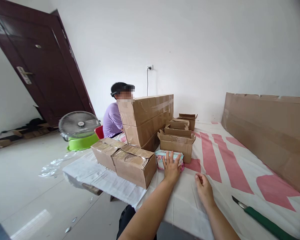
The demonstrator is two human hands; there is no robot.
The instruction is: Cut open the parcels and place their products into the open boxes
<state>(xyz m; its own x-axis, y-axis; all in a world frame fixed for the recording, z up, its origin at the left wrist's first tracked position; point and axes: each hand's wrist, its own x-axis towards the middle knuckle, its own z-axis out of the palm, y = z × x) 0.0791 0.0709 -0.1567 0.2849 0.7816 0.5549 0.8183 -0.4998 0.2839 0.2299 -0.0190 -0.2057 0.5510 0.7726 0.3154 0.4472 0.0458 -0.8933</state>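
Note:
My left hand point(172, 170) rests on a small soft packet point(161, 160) with a pale blue and pink pattern, its fingers spread over the top. The packet lies between a closed carton and an open small carton point(176, 151). To the right, my right hand point(205, 190) is low over the table edge with fingers curled in; whatever is inside them, if anything, is hidden. A green-handled knife point(262, 218) lies to the right of that hand, blade out.
Closed cartons point(135, 163) line the left table edge. A tall carton stack point(150, 116) stands behind, with a person point(111, 116) beside it. More open cartons point(177, 125) sit in a row. A large cardboard sheet point(267, 126) bounds the right. A fan point(81, 124) stands on the floor.

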